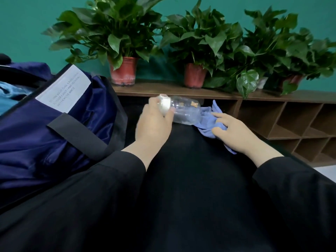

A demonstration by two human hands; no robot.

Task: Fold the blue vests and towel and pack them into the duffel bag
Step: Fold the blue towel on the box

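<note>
Head view, reading left to right. Far left: the duffel bag (54,128), navy satin with black straps and a white printed label, mouth open toward the upper left; light blue fabric (11,99) shows inside, likely cloth already packed, though which piece cannot be told. Behind, a wooden shelf (181,91) carries three potted plants (123,42) against a teal wall.

Centre: the left hand (154,128) grips a clear plastic bottle (183,111) by its white cap end, fingers curled round it; the bottle lies roughly sideways, its base just over the edge of the blue cloth. The person wears black sleeves, and a dark surface, lap or covering, fills the foreground.

Right of centre: the right hand (232,131) grasps a small crumpled blue cloth (209,120), thumb on top and fingers tucked beneath. It is bunched, not folded; vest or towel cannot be told.

Judgement: the step in hand looks like clearing the bottle off the cloth so that it can be folded. The next move calls for setting the bottle aside, spreading the cloth flat with both hands, folding it, then carrying it left into the open bag.
</note>
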